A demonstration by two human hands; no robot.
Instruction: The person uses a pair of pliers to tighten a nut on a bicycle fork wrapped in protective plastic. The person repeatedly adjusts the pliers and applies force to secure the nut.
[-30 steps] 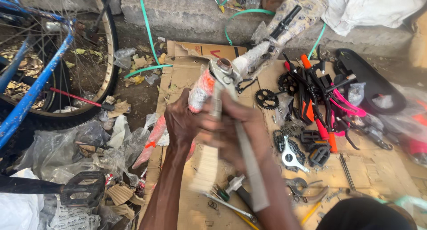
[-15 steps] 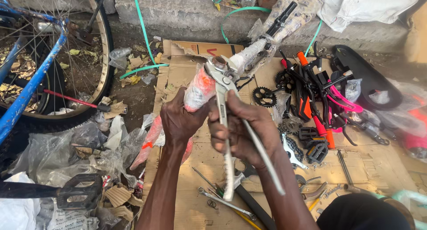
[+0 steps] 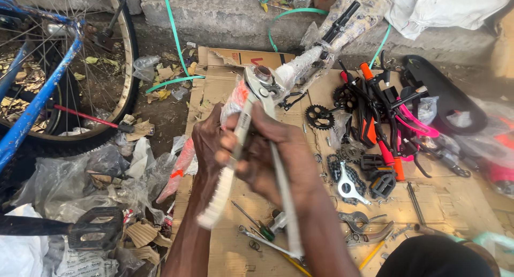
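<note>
Both forearms are bare, with no sleeves, gloves, watch or rings showing. The left hand [image 3: 210, 140] and right hand [image 3: 273, 154] are uncovered. A dark rounded garment part [image 3: 433, 258] shows at the bottom-right edge.

Single head-worn view, looking steeply down and forward from above the person's own forearms; close range — the left hand [image 3: 211, 140] and right hand [image 3: 273, 159] fill the centre; flattened cardboard [image 3: 225, 250] spans the lower frame; a blue bicycle wheel [image 3: 69, 79] bounds the left edge, a concrete kerb [image 3: 225, 14] the top — no second view.
</note>
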